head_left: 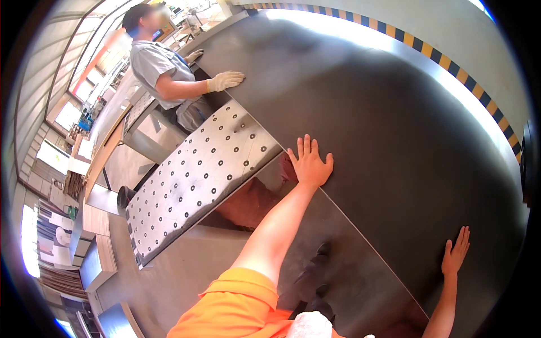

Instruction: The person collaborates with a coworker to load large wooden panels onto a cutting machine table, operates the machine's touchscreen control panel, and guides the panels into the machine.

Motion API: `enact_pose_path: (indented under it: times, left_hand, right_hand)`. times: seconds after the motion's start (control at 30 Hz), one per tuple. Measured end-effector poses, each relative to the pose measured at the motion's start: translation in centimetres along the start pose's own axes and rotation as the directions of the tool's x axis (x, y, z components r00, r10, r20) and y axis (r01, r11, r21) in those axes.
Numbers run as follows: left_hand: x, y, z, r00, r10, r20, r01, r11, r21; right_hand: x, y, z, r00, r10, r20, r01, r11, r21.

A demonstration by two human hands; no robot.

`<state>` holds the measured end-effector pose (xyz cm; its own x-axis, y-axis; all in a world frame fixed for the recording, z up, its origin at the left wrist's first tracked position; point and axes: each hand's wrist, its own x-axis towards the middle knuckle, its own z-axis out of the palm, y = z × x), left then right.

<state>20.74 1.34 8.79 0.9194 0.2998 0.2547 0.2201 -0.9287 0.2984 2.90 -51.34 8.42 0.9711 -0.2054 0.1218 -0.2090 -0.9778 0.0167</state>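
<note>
A large dark, smooth sheet panel (pixel 394 135) spreads across most of the view, its straight near edge running diagonally before me. My left hand (pixel 311 164) lies palm down on the panel close to that edge, fingers spread. Farther right, my right hand (pixel 455 253) also rests flat on the panel, fingers stretched out and thumb apart. Neither hand grips anything. Beyond my left hand, a co-worker's gloved hand (pixel 225 81) touches the panel's edge, and their other gloved hand (pixel 194 56) is at the far corner.
Left of the panel stands a pale table wing (pixel 197 169) dotted with round black-ringed spots. A co-worker in a grey shirt (pixel 160 70) stands beyond it. A black-and-yellow striped strip (pixel 426 49) borders the far side. Stacked boards (pixel 96 219) are at the left.
</note>
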Motion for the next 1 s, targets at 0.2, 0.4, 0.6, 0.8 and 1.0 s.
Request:
enact_pose_path:
  times: [0.2, 0.4, 0.6, 0.8, 1.0]
  left_hand:
    - [1.6, 2.2, 1.0, 0.998, -0.014, 0.059, 0.015, 1.0, -0.026]
    - [3.0, 3.4, 1.6, 0.999, -0.012, 0.044, 0.013, 1.0, -0.026]
    - [2.8, 3.4, 1.7, 0.998, -0.012, 0.064, 0.014, 1.0, -0.028]
    - [3.0, 3.7, 1.3, 0.999, -0.017, 0.051, 0.019, 0.999, -0.042]
    - [3.0, 2.8, 1.4, 1.0, -0.008, -0.002, 0.008, 0.998, -0.057]
  right_hand:
    - [2.8, 2.2, 1.5, 1.0, -0.002, -0.013, 0.002, 1.0, -0.025]
    - [4.8, 2.8, 1.6, 1.0, 0.001, -0.026, -0.001, 1.0, -0.019]
    - [4.8, 2.5, 1.5, 1.0, 0.015, 0.003, -0.015, 0.999, -0.039]
    - [4.8, 2.8, 1.2, 1.0, 0.005, -0.02, -0.006, 0.999, -0.036]
    - [5.2, 2.2, 2.0, 1.0, 0.025, 0.003, -0.025, 1.0, 0.003]
